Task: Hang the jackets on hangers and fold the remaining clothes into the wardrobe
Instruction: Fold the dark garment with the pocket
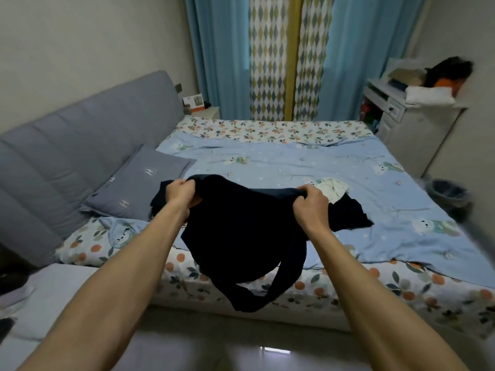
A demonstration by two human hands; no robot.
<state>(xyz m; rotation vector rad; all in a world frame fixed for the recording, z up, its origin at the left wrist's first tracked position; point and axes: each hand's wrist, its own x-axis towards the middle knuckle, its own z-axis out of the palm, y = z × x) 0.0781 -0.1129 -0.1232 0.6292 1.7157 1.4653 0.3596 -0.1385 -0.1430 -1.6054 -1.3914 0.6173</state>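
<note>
Both hands (245, 200) gripping dark garment (241, 236), raised over bed (294, 162)

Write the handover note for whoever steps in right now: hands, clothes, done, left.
Left hand and right hand each grip the top edge of a dark garment, held up over the bed's near edge.
More dark clothing and a light crumpled piece lie on the bed behind it.
Done: nothing visibly folded or hung.
Left: fold or hang the held garment, then the rest. Wardrobe and hangers not in view.
</note>
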